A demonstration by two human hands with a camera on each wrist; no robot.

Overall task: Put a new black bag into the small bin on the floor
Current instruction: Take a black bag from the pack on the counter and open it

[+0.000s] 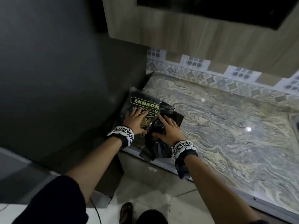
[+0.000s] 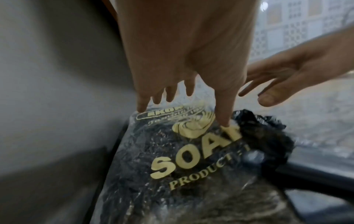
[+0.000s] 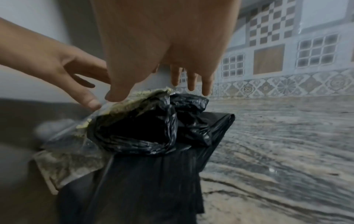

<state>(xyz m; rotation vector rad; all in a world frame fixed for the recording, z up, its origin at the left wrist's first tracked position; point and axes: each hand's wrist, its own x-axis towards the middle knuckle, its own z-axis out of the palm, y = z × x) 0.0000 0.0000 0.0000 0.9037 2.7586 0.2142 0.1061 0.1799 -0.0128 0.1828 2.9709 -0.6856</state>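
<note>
A clear pack of black bags (image 1: 142,102) with gold print lies on the left corner of the marbled counter (image 1: 226,126). A loose black bag (image 1: 163,126) spills crumpled out of the pack's right side and hangs over the counter's front edge. My left hand (image 1: 135,116) lies on the pack (image 2: 172,151) with spread, straight fingers, its thumb tip touching the print. My right hand (image 1: 168,128) is spread over the crumpled black bag (image 3: 153,128), fingers straight and gripping nothing. Both hands appear in both wrist views: left hand (image 2: 184,97), right hand (image 2: 277,84), right hand (image 3: 159,84), left hand (image 3: 76,78). No bin is in view.
A tall dark appliance or wall panel (image 1: 64,78) stands right against the pack's left side. Wooden wall cabinets (image 1: 194,29) hang above the counter. A sink rim (image 1: 295,122) shows at the far right. Below lie white floor tiles and my sandalled foot (image 1: 126,210).
</note>
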